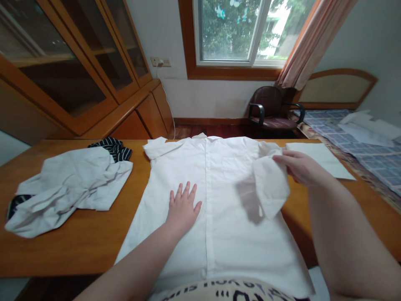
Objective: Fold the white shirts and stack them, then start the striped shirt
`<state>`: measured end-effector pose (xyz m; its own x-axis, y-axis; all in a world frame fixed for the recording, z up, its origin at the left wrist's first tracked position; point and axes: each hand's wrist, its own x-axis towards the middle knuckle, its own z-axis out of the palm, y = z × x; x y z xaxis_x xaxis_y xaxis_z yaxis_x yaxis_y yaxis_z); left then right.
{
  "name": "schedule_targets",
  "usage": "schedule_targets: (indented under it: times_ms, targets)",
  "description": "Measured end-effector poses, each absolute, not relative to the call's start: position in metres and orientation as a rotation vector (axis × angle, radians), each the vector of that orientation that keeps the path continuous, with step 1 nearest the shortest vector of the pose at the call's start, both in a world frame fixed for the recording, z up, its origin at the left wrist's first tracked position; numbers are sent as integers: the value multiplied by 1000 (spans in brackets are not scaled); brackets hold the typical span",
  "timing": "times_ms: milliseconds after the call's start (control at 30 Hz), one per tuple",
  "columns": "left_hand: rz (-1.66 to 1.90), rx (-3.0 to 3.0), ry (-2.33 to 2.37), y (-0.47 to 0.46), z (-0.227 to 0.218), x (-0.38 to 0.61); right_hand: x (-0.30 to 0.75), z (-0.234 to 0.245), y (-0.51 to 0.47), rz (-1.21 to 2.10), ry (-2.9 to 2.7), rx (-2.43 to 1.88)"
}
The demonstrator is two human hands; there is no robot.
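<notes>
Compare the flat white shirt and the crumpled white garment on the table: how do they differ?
The white shirt lies spread flat; the crumpled white garment sits in a heap. The shirt's placket runs straight down its middle; the garment shows no clear shape. The left hand rests on the shirt, but no hand touches the garment. Both are white.

an orange-brown wooden table [72,251] carries a white button-front shirt [219,234] spread flat, with a crumpled white garment [65,188] on dark striped cloth [114,149] to one side and a flat white sheet [316,156] to the other.
</notes>
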<state>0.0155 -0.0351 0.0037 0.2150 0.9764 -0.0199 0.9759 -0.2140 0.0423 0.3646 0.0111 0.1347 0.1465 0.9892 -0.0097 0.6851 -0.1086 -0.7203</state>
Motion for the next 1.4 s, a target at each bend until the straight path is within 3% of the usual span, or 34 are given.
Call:
schedule_targets:
  times_ms: [67, 167, 400, 567, 767, 967, 1167, 1300, 1400]
  targets:
    - [-5, 2414, 1945, -36, 2, 16, 332, 117, 23, 1047, -1530, -1701]
    - [-92, 2414, 1931, -35, 5, 17, 293, 77, 35, 1067, -1570, -1805]
    - [-348, 2286, 1714, 3, 50, 17, 264, 21, 33, 352, -1896, -2139]
    - [-52, 2311, 1841, 60, 57, 5, 268, 17, 28, 218, -1876, -2029]
    - [38, 2379, 2089, 93, 13, -27, 265, 9, 27, 2, -2159, -1689]
    - [56, 2347, 2056, 85, 1, -33, 259, 9, 25, 254, -2400, -1827]
    - [25, 2334, 1973, 71, 7, -31, 247, 45, 21, 346, -2391, -2017]
    - [8, 2313, 1955, 68, 9, -29, 224, 51, 32, 103, -2238, -2188]
    - [65, 2274, 1940, 68, 8, -28, 213, 36, 41, -44, -2203, -1970]
